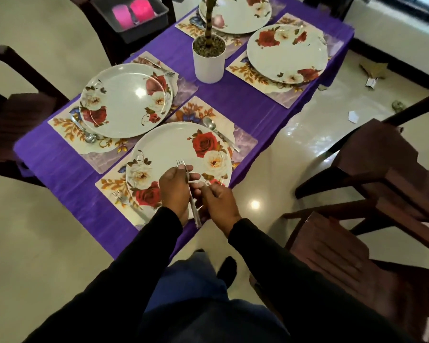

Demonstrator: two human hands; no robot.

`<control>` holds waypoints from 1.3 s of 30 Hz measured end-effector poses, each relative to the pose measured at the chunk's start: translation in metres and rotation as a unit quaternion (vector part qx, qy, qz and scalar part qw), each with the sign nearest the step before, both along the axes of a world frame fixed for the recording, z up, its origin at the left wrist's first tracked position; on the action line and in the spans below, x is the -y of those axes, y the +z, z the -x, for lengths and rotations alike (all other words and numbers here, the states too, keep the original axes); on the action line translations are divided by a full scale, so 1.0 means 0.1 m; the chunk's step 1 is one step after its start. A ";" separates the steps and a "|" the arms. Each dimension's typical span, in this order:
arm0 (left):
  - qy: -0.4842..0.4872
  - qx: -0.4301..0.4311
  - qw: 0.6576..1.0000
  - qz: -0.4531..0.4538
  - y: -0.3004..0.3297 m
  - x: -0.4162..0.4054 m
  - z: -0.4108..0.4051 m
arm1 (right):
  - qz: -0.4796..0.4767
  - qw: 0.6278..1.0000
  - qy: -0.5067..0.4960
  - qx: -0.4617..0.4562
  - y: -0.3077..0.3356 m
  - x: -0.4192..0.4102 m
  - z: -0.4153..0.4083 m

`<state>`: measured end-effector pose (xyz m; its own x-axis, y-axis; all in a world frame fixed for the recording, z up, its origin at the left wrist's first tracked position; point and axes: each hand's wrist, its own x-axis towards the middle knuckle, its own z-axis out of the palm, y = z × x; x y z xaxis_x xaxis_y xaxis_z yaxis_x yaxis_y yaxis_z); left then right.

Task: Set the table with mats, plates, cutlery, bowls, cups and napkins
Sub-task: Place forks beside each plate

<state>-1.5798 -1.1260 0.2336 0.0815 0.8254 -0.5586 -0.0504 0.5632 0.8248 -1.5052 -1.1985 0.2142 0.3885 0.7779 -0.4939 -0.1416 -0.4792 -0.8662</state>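
Your left hand (pixel 175 191) grips a fork (pixel 189 191), fingers curled round the handle, tines pointing far, over the near plate (pixel 174 149). Your right hand (pixel 218 203) sits just beside it, fingers curled toward the fork's handle; whether they pinch it or something else, you cannot tell (fingertips hidden behind the left hand).

Near plate rests on a floral mat (pixel 243 141) at the worktop's (pixel 65 167) near edge, purple cloth under. A second fork (pixel 120 198) lies on the mat's left side, a spoon (pixel 214 131) on its far right side.

Farther left: another plate (pixel 124 100) on its mat (pixel 62 127), a spoon (pixel 89 137) at its near-left rim, a fork (pixel 159 66) at the far rim.

Farther right: third plate (pixel 286 52) on a mat (pixel 278 95).

Between them, a white plant pot (pixel 208 61). Beyond it, a fourth plate (pixel 238 19), partly cut off.

Far left, off the worktop: a dark bin (pixel 134 33) holding two pink cups (pixel 133 12).
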 end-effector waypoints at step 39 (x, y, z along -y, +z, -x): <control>0.205 -0.065 0.976 0.038 -0.28 -1.07 -2.03 | -0.001 0.935 0.332 0.124 -0.36 -1.58 -2.61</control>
